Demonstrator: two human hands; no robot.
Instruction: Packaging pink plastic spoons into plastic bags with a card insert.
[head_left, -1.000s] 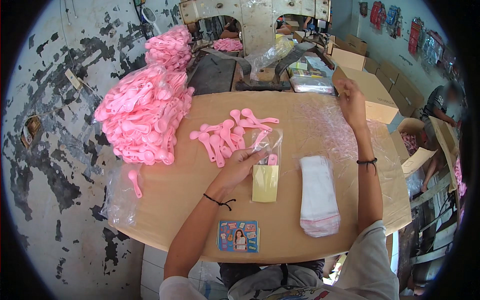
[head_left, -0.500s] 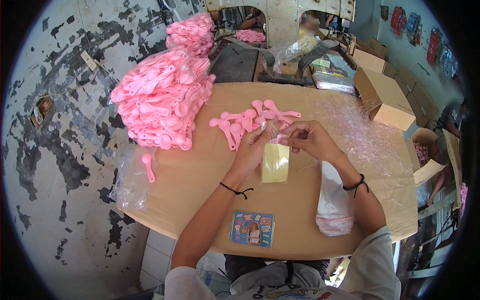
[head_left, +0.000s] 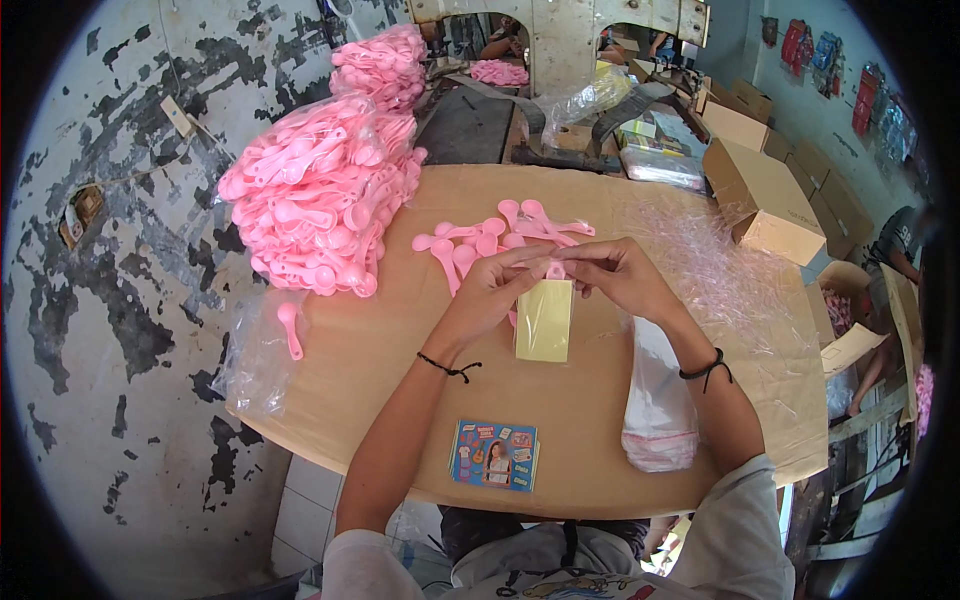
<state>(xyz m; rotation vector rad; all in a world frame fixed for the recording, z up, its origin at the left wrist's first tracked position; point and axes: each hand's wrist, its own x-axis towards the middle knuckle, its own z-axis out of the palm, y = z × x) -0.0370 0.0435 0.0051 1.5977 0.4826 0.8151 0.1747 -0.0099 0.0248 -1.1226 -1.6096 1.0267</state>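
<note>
Both hands pinch the top of a small clear plastic bag [head_left: 566, 345] with a pale yellow card [head_left: 543, 320] inside, hanging above the table's middle. Closed on its upper left corner is my left hand [head_left: 490, 285]; my right hand [head_left: 628, 278] grips the upper right. A bit of pink, apparently a spoon end [head_left: 556, 270], shows between the fingers at the bag's mouth. Loose pink measuring spoons [head_left: 487, 243] lie just beyond my hands. A stack of blue printed cards [head_left: 494, 455] rests near the table's front edge. Under my right forearm lies a pile of clear bags [head_left: 660, 410].
Large clear sacks of pink spoons [head_left: 310, 200] stand at the back left. One spoon [head_left: 289, 330] lies on an empty plastic sack [head_left: 250, 360]. Plastic strips [head_left: 700, 250] spread over the right side, beside a cardboard box [head_left: 770, 205]. A metal machine frame [head_left: 560, 50] rises behind the brown-covered table [head_left: 370, 400].
My hands have drawn together at the bag's mouth, the left fingers now reaching across its top. The bag with the yellow card stays almost in place; the view has shifted slightly.
</note>
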